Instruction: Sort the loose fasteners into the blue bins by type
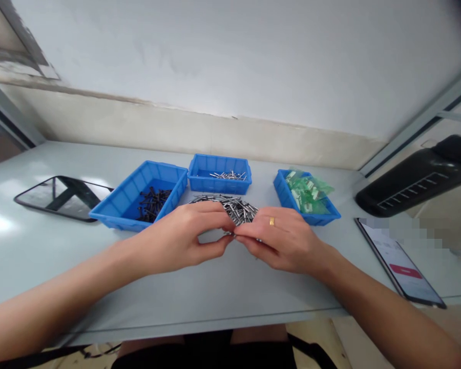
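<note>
My left hand (194, 230) and my right hand (282, 238) meet fingertip to fingertip over the near side of a pile of thin silver metal pins (238, 207) on the table. Thumb and forefinger of the left are pinched, with a small bit of metal pin showing at the tips. The right, with a gold ring on one finger, is also closed in a pinch. Metal glints below its fingers, so pins appear to be in it. How the pins sit in either hand is largely hidden.
A blue bin (119, 197) of dark screws stands left. Behind the pile, another blue bin (218, 183) contains silver pins. On the right, a blue bin (282, 192) holds green packets (309, 192). A black bottle (411, 179), a phone (403, 266) and a black-framed mirror-like panel (67, 197) lie outward.
</note>
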Demonstrator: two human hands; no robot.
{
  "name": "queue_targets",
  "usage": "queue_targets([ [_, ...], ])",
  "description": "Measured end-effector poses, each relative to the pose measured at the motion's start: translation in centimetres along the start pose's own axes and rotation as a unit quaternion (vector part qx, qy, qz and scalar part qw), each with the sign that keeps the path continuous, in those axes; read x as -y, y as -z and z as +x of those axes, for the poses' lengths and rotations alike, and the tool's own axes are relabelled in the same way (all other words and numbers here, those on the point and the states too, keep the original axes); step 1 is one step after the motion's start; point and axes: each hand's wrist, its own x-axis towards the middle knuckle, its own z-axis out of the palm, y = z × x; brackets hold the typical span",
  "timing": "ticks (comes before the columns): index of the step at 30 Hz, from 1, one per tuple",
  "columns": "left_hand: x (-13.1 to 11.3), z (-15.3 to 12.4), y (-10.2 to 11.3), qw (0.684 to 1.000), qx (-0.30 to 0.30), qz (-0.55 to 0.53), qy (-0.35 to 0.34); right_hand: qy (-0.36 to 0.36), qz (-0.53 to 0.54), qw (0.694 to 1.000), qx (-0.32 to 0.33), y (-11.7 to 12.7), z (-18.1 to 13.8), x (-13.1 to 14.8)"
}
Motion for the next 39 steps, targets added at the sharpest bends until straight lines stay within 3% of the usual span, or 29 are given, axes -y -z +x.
queue_targets([
  [12, -0.01, 0.06, 0.08, 0.994, -0.097, 0.054, 0.000, -0.075, -0.021, 0.997, -0.001, 0.19, -0.22, -0.46],
  [22, -0.06, 0.03, 0.23, 0.988, -0.138, 0.066, -0.030, -0.108, -0.015, 0.991, 0.074, -0.06, -0.10, -0.59],
  [26, -0.16, -0.02, -0.03, 0.988, -0.134, 0.054, -0.063, -0.095, -0.004, 0.990, 0.109, -0.31, -0.02, -0.32],
  [33, -0.12, -0.12, -0.32, 0.988, -0.108, 0.042, -0.099, -0.067, 0.003, 0.992, 0.104, -0.55, 0.10, -0.21],
  [39, 0.18, -0.04, -0.17, 0.986, -0.115, 0.111, -0.054, -0.092, 0.005, 0.988, 0.125, -0.20, 0.08, -0.59],
])
